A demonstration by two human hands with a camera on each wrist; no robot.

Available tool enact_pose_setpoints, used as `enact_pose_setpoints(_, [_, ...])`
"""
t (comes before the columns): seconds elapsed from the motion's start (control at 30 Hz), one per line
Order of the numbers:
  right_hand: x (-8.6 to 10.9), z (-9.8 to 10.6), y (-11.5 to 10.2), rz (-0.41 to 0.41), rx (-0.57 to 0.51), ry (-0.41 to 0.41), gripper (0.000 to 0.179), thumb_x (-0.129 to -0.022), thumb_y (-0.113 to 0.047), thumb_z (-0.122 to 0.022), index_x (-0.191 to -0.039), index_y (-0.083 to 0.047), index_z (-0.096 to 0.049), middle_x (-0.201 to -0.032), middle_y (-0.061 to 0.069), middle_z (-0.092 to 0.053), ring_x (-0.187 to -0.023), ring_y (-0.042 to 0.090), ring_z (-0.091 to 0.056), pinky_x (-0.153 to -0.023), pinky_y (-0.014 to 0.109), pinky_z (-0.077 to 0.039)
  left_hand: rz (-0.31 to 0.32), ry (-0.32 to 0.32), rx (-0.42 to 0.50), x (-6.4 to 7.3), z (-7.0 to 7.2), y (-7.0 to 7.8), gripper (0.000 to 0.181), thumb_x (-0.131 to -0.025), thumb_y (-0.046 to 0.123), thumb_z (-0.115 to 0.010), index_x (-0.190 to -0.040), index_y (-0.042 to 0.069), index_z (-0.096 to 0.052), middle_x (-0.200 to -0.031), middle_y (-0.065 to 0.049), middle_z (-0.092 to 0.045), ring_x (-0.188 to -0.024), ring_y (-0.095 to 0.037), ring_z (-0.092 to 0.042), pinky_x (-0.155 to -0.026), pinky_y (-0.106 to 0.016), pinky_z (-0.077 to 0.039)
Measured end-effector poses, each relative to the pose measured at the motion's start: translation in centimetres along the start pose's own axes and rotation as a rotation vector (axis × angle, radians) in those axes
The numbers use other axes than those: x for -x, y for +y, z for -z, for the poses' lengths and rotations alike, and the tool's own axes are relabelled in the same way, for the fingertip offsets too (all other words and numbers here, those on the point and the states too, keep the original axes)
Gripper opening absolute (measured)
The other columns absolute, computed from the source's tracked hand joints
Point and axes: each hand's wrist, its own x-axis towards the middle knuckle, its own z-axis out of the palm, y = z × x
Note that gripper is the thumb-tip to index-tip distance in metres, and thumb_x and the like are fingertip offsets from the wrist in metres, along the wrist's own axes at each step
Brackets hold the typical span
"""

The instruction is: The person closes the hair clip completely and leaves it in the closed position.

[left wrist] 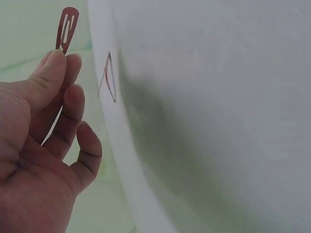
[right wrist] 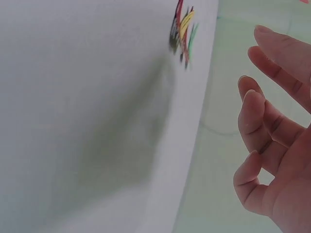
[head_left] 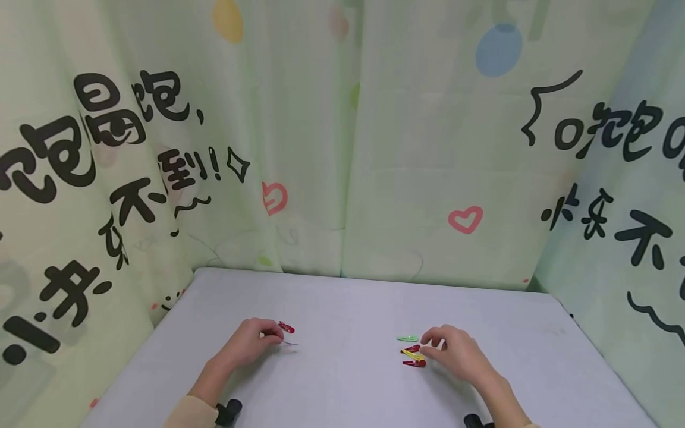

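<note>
My left hand [head_left: 254,342] pinches a dark red snap hair clip [left wrist: 67,29] between thumb and index finger, with the clip's slotted end pointing away from the fingertips. In the head view this clip shows edge-on as a thin line. A second red hair clip [head_left: 287,327] lies on the table just beyond those fingertips. My right hand [head_left: 455,351] hovers with loosely bent fingers beside a small group of clips and holds nothing. In that group are a green clip [head_left: 408,339], a yellow clip [head_left: 414,355] overlapping a red one, and another red clip [head_left: 414,364] nearest me.
The white-covered table [head_left: 342,380] reaches back to a pale green printed curtain [head_left: 407,148], which also encloses both sides. A wide stretch of tabletop separates the two hands.
</note>
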Motion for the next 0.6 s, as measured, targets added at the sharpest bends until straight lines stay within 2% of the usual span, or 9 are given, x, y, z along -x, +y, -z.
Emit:
enact_pose_setpoints(0.27, [0.1, 0.2, -1.3, 0.069, -0.038, 0.037, 0.018, -0.083, -0.023, -0.085, -0.096, -0.017, -0.075, -0.084, -0.007, -0.058, -0.073, 0.014, -0.049, -0.062, 0.03, -0.043, -0.024, 0.044, 0.137, -0.4, -0.7, 0.7, 0.002, -0.09, 0.008, -0.075, -0.089, 0.007, -0.074, -0.096, -0.002, -0.074, -0.084, -0.014, -0.062, -0.07, -0.027, -0.05])
enact_pose_setpoints(0.47, [0.2, -0.1, -2.4, 0.065, -0.084, 0.063, 0.017, -0.084, -0.017, -0.083, -0.097, -0.016, -0.074, -0.085, -0.007, -0.058, -0.074, 0.013, -0.051, -0.061, 0.028, -0.043, 0.007, 0.079, 0.199, -0.4, -1.5, 1.7, 0.008, -0.091, 0.016, -0.077, -0.091, 0.008, -0.075, -0.087, 0.005, -0.07, -0.078, -0.015, -0.059, -0.068, -0.028, -0.049])
enact_pose_setpoints(0.6, [0.2, -0.5, -3.0, 0.059, -0.123, 0.068, 0.016, -0.084, -0.015, -0.082, -0.098, -0.015, -0.074, -0.085, -0.007, -0.058, -0.074, 0.013, -0.052, -0.061, 0.028, -0.044, 0.018, 0.091, 0.254, -0.7, -2.0, 2.6, 0.009, -0.09, 0.016, -0.077, -0.093, 0.008, -0.075, -0.085, 0.004, -0.069, -0.076, -0.016, -0.058, -0.066, -0.028, -0.048])
